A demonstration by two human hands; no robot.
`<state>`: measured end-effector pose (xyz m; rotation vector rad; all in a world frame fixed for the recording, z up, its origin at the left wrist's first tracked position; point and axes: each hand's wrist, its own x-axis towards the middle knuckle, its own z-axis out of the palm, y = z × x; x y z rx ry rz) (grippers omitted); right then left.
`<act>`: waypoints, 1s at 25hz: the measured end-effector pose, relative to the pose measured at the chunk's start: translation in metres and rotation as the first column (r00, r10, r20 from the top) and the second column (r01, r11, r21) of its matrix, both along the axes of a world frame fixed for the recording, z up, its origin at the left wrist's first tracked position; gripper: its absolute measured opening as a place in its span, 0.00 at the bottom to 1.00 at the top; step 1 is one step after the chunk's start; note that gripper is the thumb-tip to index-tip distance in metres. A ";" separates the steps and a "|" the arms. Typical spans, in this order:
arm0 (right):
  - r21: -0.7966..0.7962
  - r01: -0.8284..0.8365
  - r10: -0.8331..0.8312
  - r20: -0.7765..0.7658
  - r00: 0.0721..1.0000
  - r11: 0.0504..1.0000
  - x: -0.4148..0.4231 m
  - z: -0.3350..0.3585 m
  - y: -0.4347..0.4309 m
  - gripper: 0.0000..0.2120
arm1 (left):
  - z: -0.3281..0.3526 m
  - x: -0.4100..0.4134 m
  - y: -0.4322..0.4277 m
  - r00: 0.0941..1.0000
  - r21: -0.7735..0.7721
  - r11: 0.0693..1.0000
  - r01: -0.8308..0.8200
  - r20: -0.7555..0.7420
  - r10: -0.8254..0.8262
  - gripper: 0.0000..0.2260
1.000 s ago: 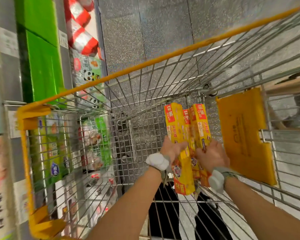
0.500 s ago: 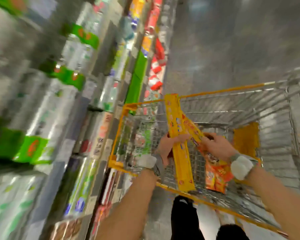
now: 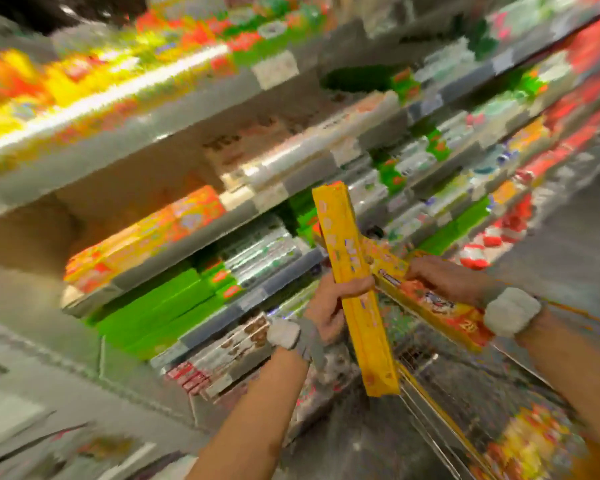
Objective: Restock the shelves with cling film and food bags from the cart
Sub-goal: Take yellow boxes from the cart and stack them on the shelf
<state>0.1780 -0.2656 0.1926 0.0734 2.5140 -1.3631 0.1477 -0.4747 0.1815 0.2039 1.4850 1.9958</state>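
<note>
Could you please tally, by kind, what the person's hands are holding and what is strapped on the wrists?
Yellow boxes: 2, the upright yellow box gripped by the left hand and the tilted yellow box gripped by the right hand; blur could hide another behind it.
White wrist pads: 2, the left wrist pad and the right wrist pad.
Total: 4

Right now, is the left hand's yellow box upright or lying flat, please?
Nearly upright: the left hand grips the yellow box mid-length, its top leaning slightly left.
</note>
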 end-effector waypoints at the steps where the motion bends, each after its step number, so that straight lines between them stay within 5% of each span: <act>1: 0.016 -0.076 0.077 -0.025 0.997 0.997 -0.010 0.014 -0.018 0.20 | 0.011 0.001 -0.018 0.999 0.030 0.999 -0.040 -0.029 0.041 0.30; 8: 0.323 -0.403 0.479 -0.207 0.853 0.856 -0.075 0.116 -0.165 0.13 | 0.086 -0.002 -0.156 0.888 0.119 0.907 -0.405 -0.186 0.421 0.25; 12: 0.525 -0.407 0.598 -0.266 0.756 0.748 -0.087 0.161 -0.252 0.36 | 0.114 -0.006 -0.226 0.781 0.226 0.810 -0.541 -0.224 0.584 0.32; 18: 0.619 -0.400 0.685 -0.328 0.650 0.676 -0.117 0.189 -0.318 0.38 | 0.125 -0.012 -0.304 0.778 0.190 0.833 -0.520 -0.298 0.553 0.27; 25: 0.738 -0.298 0.726 -0.359 0.587 0.606 -0.207 0.192 -0.334 0.37 | 0.100 -0.028 -0.347 0.839 -0.192 0.897 -0.398 -0.471 0.271 0.33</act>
